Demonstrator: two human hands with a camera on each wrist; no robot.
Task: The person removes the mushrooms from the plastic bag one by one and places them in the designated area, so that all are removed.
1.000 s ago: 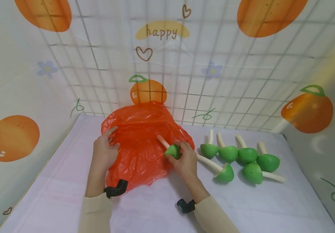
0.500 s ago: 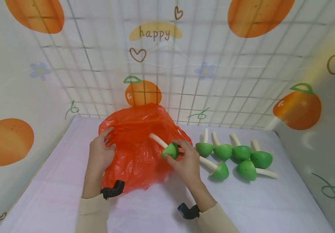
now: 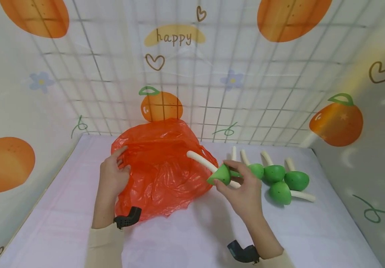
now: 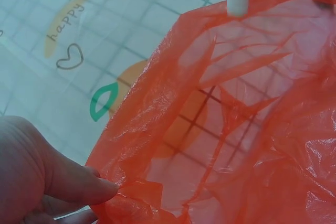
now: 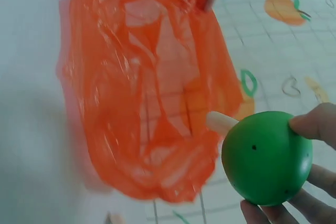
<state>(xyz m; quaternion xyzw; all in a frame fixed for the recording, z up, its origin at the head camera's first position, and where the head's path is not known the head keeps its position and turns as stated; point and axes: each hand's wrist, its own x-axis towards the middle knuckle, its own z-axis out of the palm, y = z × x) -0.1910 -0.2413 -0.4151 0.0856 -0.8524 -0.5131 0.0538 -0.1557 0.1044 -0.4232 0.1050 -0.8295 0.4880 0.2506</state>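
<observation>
A thin red plastic bag (image 3: 165, 182) lies with its mouth spread. My left hand (image 3: 113, 178) pinches the bag's left edge between thumb and fingers, seen closer in the left wrist view. My right hand (image 3: 244, 190) holds a toy mushroom by its green cap (image 5: 265, 161), thumb on one side and fingers on the other. Its white stem (image 3: 200, 160) points left over the bag's right edge. Behind that hand, other toy mushrooms (image 3: 274, 174) lie in a loose cluster, some of them partly hidden.
All of it lies on a pale lilac table covering (image 3: 185, 245). A wire grid behind a printed curtain (image 3: 256, 93) rises at the back, and printed sheets stand at both sides. A black wrist camera (image 3: 242, 252) sits on the right wrist, another on the left.
My right hand has moved right with the mushroom, drawing it from over the bag's middle to its right edge. My left hand keeps its hold on the bag. The head view shifts slightly.
</observation>
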